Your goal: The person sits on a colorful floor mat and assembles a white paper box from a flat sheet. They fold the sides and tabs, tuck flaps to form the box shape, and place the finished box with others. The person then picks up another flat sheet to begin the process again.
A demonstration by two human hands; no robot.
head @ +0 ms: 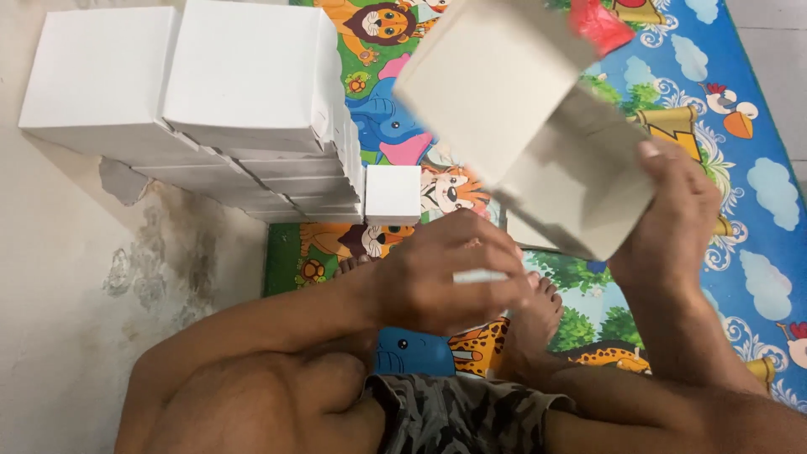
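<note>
We see the right hand clamped on the lower edge of a grey cardboard box, raised and tilted, blurred in motion. The left hand is curled shut on a small white strip, just below the box. A red object shows behind the box's upper corner. Beyond the left hand, one small white box sits on the cartoon-printed mat, touching a stack of smooth white boxes. Bare feet rest beneath the hands.
</note>
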